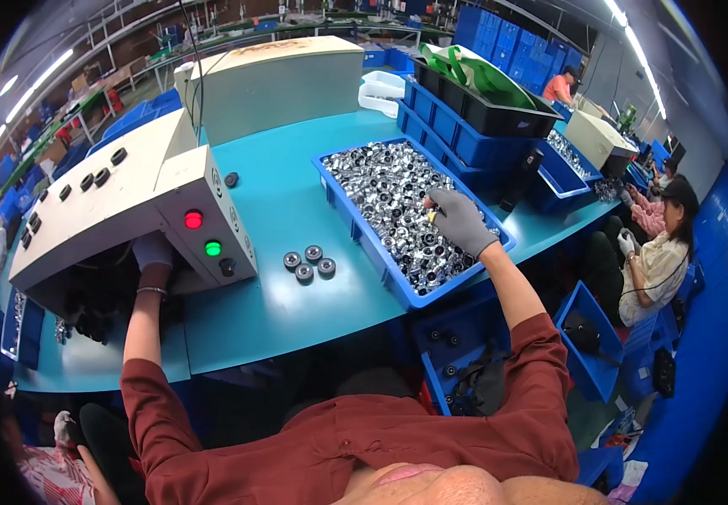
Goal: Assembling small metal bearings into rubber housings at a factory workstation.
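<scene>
My right hand [462, 222], in a grey glove with some fingertips bare, is over a blue bin [370, 244] heaped with small shiny metal parts [389, 189] that have dark centres. Its fingers are curled together at the top of the heap; what they hold, if anything, is too small to make out. My left hand [153, 252], gloved too, reaches into the dark opening of a cream metal machine [141, 198]. The machine's housing hides its fingers. On the teal table between the hands lie several round black-and-silver wheels [304, 273].
Red [193, 219] and green [212, 248] lights glow on the machine, and black rings [101, 178] sit on top. Stacked blue crates [444, 126] under a black crate [486, 97] stand behind the bin. Below the table edge is another blue crate [431, 370]. Co-workers [654, 252] sit at right.
</scene>
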Demonstrator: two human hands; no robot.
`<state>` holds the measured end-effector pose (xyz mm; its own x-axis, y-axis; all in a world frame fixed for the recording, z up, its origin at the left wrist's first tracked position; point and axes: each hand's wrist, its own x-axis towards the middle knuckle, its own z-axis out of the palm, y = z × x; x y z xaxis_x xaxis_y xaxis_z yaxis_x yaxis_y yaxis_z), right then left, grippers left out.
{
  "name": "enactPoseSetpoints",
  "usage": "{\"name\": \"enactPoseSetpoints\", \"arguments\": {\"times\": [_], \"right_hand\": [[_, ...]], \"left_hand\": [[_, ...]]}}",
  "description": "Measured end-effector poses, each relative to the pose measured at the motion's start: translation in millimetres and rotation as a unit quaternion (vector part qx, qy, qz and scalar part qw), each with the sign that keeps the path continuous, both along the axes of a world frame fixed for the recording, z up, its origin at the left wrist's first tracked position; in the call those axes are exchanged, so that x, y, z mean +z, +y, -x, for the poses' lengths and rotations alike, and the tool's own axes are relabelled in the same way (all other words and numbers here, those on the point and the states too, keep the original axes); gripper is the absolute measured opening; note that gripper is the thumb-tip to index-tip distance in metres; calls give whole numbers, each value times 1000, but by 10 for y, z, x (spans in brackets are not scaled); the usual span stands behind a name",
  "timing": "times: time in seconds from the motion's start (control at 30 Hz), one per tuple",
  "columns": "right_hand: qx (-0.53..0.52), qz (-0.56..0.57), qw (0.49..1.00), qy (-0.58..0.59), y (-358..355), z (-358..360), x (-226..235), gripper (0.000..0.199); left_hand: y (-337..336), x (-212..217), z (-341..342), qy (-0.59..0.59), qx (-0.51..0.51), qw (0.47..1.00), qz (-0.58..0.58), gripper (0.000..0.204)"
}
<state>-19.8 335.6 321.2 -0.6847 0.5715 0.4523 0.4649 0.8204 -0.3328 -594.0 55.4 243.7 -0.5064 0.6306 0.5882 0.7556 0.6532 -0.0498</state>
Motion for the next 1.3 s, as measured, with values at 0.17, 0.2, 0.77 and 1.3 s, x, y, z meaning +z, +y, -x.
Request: {"name": "enactPoseSetpoints", "arguments": {"times": [0.17, 0.2, 0.77, 1.3], "right_hand": [[6, 31, 997, 76, -34, -128, -21, 15], [3, 68, 992, 103, 13, -154, -76, 15], [52, 377, 885, 267, -162, -296, 23, 36], [-40, -34, 997, -53, -403, -194, -70, 23]], "left_hand": [[-306, 355, -865, -108, 2, 993, -38, 28], [-445, 317, -905, -95, -47, 991, -82, 26], [-647, 107, -3147, -821, -280, 412, -279, 48], [-89, 11, -3824, -743, -303, 529, -276, 46]]}}
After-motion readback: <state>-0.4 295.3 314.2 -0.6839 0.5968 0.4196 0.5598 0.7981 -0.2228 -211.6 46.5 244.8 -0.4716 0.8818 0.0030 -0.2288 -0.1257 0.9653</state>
